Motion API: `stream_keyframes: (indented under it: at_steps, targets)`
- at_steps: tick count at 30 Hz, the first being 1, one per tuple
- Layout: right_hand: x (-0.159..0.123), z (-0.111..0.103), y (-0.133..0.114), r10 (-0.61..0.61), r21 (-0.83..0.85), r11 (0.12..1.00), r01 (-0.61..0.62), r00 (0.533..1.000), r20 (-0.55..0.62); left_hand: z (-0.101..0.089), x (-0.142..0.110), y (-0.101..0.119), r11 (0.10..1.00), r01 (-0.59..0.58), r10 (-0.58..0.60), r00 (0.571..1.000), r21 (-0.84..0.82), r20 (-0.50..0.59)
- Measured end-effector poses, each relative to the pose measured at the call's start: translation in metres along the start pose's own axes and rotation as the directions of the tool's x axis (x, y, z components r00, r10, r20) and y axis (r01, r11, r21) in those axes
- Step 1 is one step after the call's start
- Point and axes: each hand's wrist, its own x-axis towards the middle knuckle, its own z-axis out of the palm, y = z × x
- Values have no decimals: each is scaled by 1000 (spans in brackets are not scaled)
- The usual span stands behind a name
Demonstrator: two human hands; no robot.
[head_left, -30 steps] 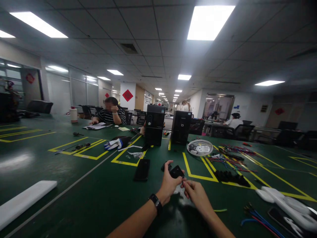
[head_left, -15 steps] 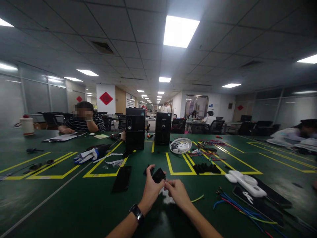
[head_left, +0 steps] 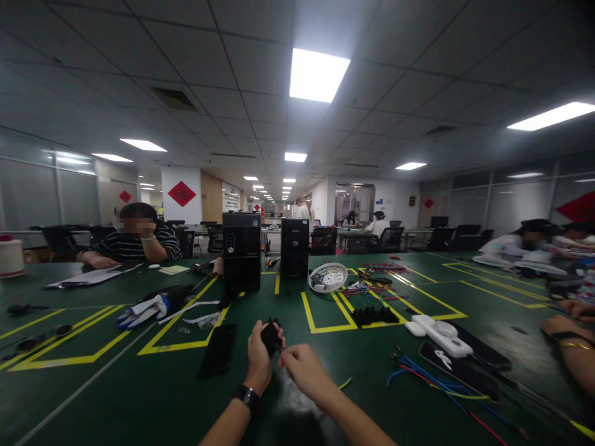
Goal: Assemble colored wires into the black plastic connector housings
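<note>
In the head view, my left hand point(head_left: 258, 353), with a dark watch on its wrist, is wrapped round a small black part point(head_left: 270, 338) with a knobbly far edge. My right hand point(head_left: 303, 370) meets it from the right, thumb and fingertips pinched at the part's near right side. What those fingertips hold is too small to make out. Behind my right wrist, the tip of a yellow-green wire point(head_left: 346, 383) shows on the green table point(head_left: 176, 409). A black phone point(head_left: 217, 350) lies left of my left hand.
Two black computer towers point(head_left: 241, 254) stand ahead. A white basket point(head_left: 328, 278), black pieces point(head_left: 375, 316), a white power strip point(head_left: 441, 334) and loose wires point(head_left: 437, 381) lie to the right; gloves point(head_left: 146, 311) lie left. Another person's hands point(head_left: 569, 331) rest at the right edge.
The view has turned right, shifting the scene leftward. The black part now sits deeper in my left hand, turned differently. Another person's hands have come into view at the right.
</note>
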Motion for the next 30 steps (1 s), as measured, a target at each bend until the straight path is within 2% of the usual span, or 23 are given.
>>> stream_keyframes:
  at_steps: [2, 4, 6, 8, 13, 16, 21, 25, 28, 30]
  targets:
    - [-1, 4, -8, -59, -85, 995, 55, 997, -47, -1, 4, 5, 994, 70, -77, 994, -87, -81]
    - [-3, 8, -9, -162, -162, 976, 145, 982, -100, -1, 8, 11, 977, 127, -143, 986, -170, -88]
    - [-7, 12, -5, -248, -248, 946, 210, 960, -133, -1, 12, 15, 973, 141, -158, 984, -183, -79]
    - [-10, 15, -1, -281, -332, 916, 224, 951, -133, -3, 14, 17, 978, 126, -143, 985, -167, -97]
    - [-13, 9, -22, -255, -419, 886, 201, 964, -77, -9, 15, 16, 983, 25, -49, 990, -182, -131]
    - [-11, 4, -30, -250, -440, 874, 204, 967, -48, -8, 13, 13, 977, 25, -53, 990, -210, -130]
    - [-12, 6, -4, -296, -524, 819, 235, 955, -34, -5, 15, 15, 963, 94, -132, 981, -251, -142]
    - [-14, 1, 13, -314, -552, 796, 249, 949, -26, -19, 26, 33, 966, 64, -125, 965, -252, -232]
    - [-14, -13, 14, -271, -557, 802, 217, 963, -14, -33, 32, 40, 978, 40, -97, 957, -205, -275]
    - [-10, -22, 0, -226, -540, 825, 170, 973, -40, -36, 31, 31, 987, 73, -109, 959, -144, -261]
